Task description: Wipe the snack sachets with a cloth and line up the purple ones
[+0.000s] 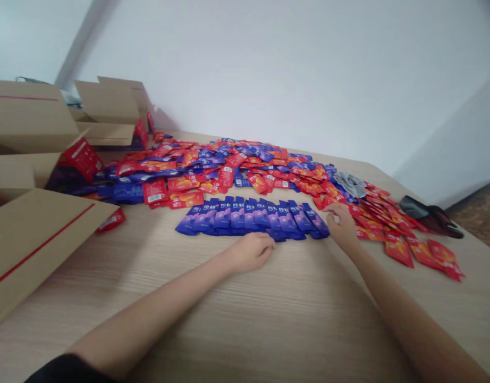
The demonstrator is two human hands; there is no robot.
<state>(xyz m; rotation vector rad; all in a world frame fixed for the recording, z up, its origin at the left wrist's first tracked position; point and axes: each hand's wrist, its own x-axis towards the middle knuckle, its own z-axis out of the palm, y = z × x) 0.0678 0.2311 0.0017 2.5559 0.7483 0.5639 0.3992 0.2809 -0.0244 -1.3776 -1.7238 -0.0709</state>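
Observation:
A row of overlapping blue-purple packets [245, 215] lies fanned on the table, white lettering facing up. My left hand [253, 251] rests just in front of the row's middle, fingers curled in and no packet showing in them. At the row's right end is my right hand [343, 226], thumb and fingers bent together beside the red packets. What its fingertips hold, if anything, is hidden against those packets. More red-orange packets [398, 249] lie overlapped to the right of this hand.
Behind the row spreads a heap of mixed red and blue packets [229, 159]. Open cardboard boxes [41, 239] stand at left, one flap reaching over the table [229, 324]. A grey cloth [351, 183] and a dark item [432, 215] lie at right. A white wall rises behind.

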